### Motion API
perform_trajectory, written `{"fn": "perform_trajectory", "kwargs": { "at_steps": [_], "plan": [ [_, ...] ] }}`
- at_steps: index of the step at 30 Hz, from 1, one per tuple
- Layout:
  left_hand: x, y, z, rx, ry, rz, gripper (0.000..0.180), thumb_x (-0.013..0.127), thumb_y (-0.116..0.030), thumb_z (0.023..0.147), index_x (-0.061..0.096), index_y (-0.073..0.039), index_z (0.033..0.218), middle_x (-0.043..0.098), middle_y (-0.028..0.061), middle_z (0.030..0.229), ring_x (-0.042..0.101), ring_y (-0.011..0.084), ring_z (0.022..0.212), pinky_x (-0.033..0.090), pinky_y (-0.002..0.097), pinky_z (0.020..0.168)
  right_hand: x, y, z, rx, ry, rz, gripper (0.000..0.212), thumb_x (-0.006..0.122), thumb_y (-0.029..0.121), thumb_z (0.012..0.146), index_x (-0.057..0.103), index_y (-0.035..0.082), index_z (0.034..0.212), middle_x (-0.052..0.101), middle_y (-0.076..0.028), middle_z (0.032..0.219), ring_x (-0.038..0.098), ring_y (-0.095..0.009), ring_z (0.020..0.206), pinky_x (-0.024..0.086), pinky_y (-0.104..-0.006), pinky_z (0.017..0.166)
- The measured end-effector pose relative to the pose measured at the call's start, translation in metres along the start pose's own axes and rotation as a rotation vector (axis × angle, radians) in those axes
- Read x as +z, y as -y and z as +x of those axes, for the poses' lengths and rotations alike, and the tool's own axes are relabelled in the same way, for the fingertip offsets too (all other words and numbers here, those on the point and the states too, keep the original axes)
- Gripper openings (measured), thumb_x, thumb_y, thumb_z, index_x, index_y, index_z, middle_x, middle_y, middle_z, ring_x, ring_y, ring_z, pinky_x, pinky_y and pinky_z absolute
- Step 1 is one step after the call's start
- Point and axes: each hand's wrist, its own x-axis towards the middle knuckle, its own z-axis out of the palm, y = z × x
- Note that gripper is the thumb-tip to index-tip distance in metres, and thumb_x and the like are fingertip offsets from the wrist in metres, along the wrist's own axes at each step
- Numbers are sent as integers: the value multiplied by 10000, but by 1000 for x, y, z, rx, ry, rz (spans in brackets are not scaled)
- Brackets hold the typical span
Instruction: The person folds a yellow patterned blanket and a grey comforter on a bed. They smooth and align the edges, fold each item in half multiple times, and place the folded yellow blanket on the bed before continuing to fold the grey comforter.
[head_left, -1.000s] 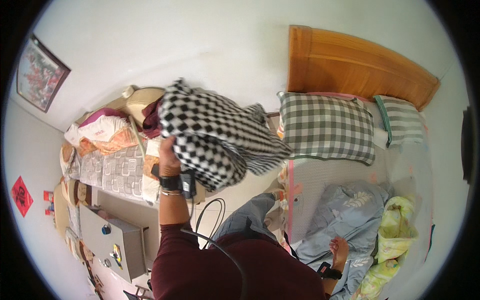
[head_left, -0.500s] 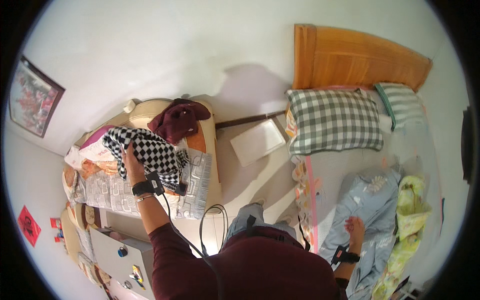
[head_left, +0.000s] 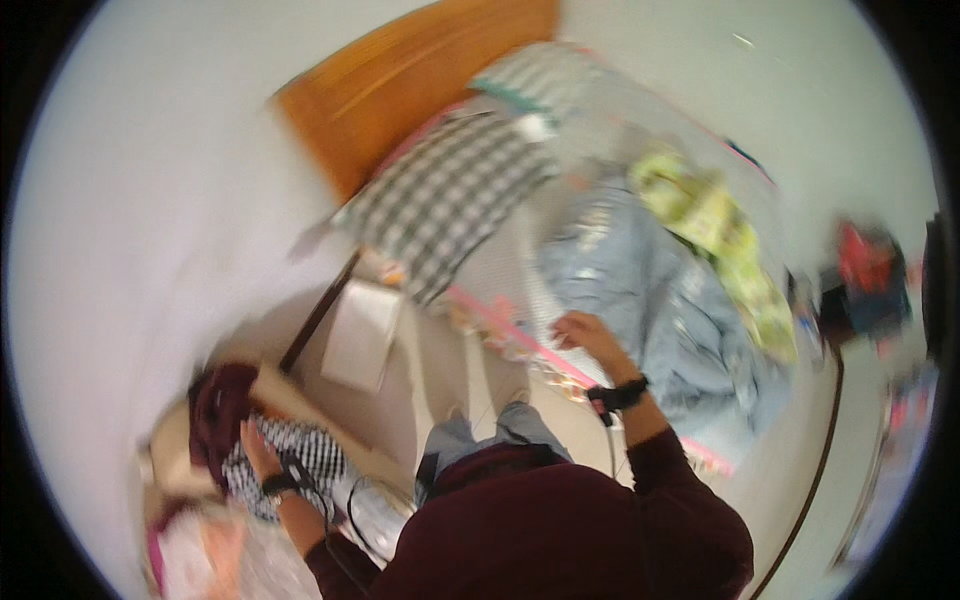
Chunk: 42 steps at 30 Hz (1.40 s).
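Note:
My left hand (head_left: pixel 260 452) is over the black-and-white checkered cloth (head_left: pixel 318 452) on the sofa, its fingers stretched out and nothing seen in them. Blur hides whether it touches the cloth. Beside it, a dark maroon garment (head_left: pixel 220 412) lies crumpled. My right hand (head_left: pixel 592 335) hangs at the near edge of the bed, fingers loosely bent and apart, with no object in it. Just beyond that hand, a rumpled grey-blue quilt (head_left: pixel 625 260) spreads across the bed, next to a yellow-green patterned cloth (head_left: pixel 715 220).
A checked pillow (head_left: pixel 450 190) and a striped pillow (head_left: pixel 540 75) lie by the wooden headboard (head_left: pixel 410 75). Between bed and sofa, a white box-like object (head_left: pixel 362 335) stands on the floor. Dark and red items (head_left: pixel 865 270) are at the far right.
My view has swung right toward the bed. My right hand has moved from over the quilt to the bed's near edge. My left hand remains by the checkered cloth.

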Motion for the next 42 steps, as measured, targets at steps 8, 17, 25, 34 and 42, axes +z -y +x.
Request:
{"fn": "perform_trajectory", "kwargs": {
  "at_steps": [8, 17, 25, 34, 42],
  "plan": [
    [289, -147, 35, -324, 684, -296, 519, 503, -284, 878, 331, -133, 1344, 370, 100, 1336, 351, 273, 1221, 281, 457, 974, -28, -52, -87, 178, -281, 184, 245, 543, 267, 857, 616, 43, 923, 631, -41, 814, 584, -107, 665, 460, -228, 593],
    [518, -247, -81, -178, 1310, -180, 426, 453, -308, 903, 415, -84, 1262, 525, 111, 1142, 517, 229, 1023, 397, 382, 872, -155, -190, -238, -21, -1203, 950, 224, 532, 246, 833, 566, 76, 974, 612, -54, 819, 569, -136, 672, 447, -248, 602],
    [643, -281, -180, -392, 1400, 60, 522, 568, -334, 840, 394, -105, 1276, 491, 114, 1164, 505, 231, 1030, 397, 379, 863, -170, -248, -254, 88, -1176, 1050, 221, 554, 262, 827, 581, 67, 927, 622, -60, 814, 589, -154, 697, 448, -262, 614],
    [771, -304, -279, 49, 1511, 362, 800, 654, -423, 763, 252, -65, 1355, 405, 129, 1281, 390, 284, 1162, 349, 422, 897, -122, -248, -283, 189, -1279, 1107, 195, 530, 222, 841, 577, 54, 928, 622, -66, 810, 600, -152, 694, 462, -244, 619],
    [831, -300, -354, -45, 1669, 415, 910, 677, -440, 733, 171, -54, 1383, 275, 157, 1388, 306, 361, 1234, 287, 484, 981, -54, -231, -335, 204, -1639, 1316, 190, 517, 196, 850, 563, 28, 924, 614, -102, 808, 595, -181, 685, 459, -256, 574]
  ]
}}
